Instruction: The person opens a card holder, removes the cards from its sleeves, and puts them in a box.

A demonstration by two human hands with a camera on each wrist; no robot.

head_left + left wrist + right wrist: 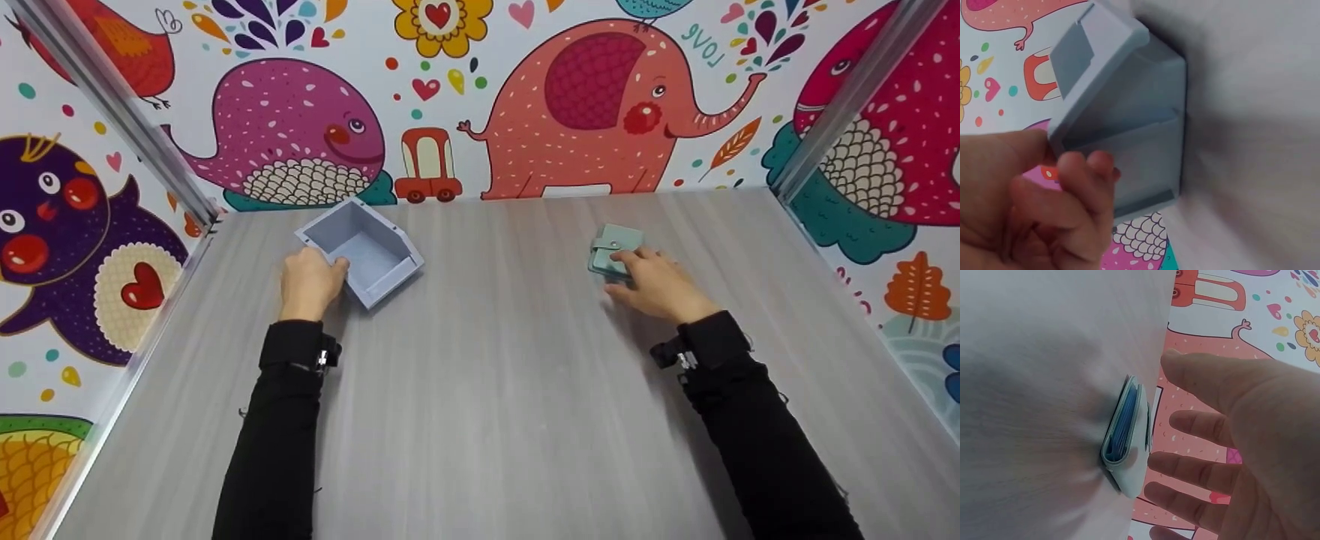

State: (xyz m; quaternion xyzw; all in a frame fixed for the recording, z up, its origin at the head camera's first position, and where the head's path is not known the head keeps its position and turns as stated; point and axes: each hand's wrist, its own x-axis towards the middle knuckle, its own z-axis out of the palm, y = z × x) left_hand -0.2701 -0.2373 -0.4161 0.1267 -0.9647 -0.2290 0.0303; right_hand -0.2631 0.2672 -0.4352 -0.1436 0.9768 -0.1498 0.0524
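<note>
head bright, even | soft shadows on tabletop (480, 405) | wrist views hazier

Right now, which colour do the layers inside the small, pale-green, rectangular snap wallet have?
Blue; these inner layers show best in the right wrist view.

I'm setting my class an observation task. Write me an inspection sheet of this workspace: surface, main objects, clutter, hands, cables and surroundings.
Surface: pale grey wood-grain table.
Job's things: light blue-grey, open-topped, plastic-looking box, turned cornerwise on the left side; small mint-green rectangular wallet with a snap strap, on the right side.
Clutter: nothing seen.
Left hand: bare, grips the box's near-left wall.
Right hand: bare, fingers extended at the wallet; firm contact cannot be confirmed.
Cables: nothing clearly seen; details at the black fabric sleeves are too small to tell.
Surroundings: white walls printed with colourful cartoon animals; silver, metal-looking corner strips.
</note>
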